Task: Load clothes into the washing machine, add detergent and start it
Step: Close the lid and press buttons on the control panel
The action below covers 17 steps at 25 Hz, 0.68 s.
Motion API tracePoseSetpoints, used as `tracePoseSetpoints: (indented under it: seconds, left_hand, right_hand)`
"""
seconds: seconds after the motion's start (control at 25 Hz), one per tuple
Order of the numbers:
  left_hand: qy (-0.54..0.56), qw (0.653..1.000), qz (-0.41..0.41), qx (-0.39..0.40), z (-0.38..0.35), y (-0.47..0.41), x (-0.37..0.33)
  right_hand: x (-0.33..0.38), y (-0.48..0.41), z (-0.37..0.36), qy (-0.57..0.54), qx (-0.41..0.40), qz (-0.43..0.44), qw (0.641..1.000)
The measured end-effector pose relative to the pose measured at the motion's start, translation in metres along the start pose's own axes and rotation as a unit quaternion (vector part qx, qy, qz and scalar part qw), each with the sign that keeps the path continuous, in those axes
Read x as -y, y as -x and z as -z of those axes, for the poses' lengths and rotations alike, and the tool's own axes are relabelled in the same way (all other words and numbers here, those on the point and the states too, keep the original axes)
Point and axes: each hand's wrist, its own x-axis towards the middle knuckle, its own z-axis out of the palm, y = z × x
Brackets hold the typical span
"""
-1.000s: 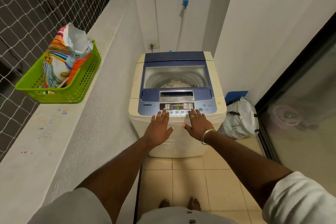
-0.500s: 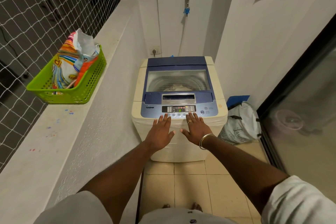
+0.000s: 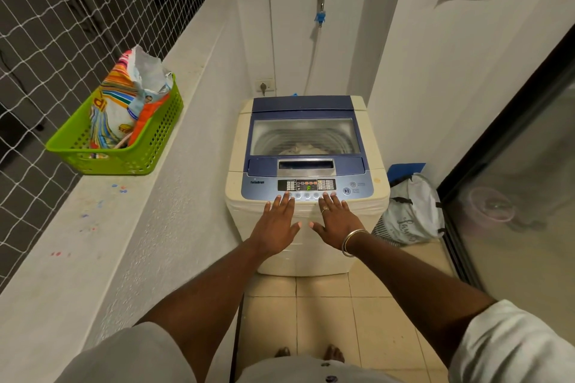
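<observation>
A cream top-loading washing machine [image 3: 308, 255] with a blue lid stands ahead, its lid [image 3: 306, 134] closed. Pale clothes [image 3: 300, 149] show through the lid window. The control panel [image 3: 306, 186] is lit, with a green figure on its display. My left hand [image 3: 277, 225] and my right hand [image 3: 337, 222] lie flat and spread on the machine's front edge, fingertips at the row of buttons. Both hands hold nothing. A colourful detergent bag [image 3: 127, 99] stands open in a green basket [image 3: 149, 146] on the ledge to the left.
A white ledge [image 3: 102, 227] runs along the left under a net. A white drawstring bag [image 3: 410, 214] lies on the floor right of the machine. A glass sliding door [image 3: 513, 190] bounds the right side. A tap and hose [image 3: 320, 9] hang on the back wall.
The camera has pulled back and lifted a little, so the machine sits lower in view. Both hands stay flat on the front edge by the buttons.
</observation>
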Motion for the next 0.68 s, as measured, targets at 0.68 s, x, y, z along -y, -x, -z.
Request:
tracePoseSetpoints:
  seconds: [0.68]
  left_hand:
    - [-0.001,1.0,0.004,-0.005,-0.005,0.005,0.007]
  right_hand:
    - [0.015,-0.004,-0.003,0.008,0.005,0.015,1.0]
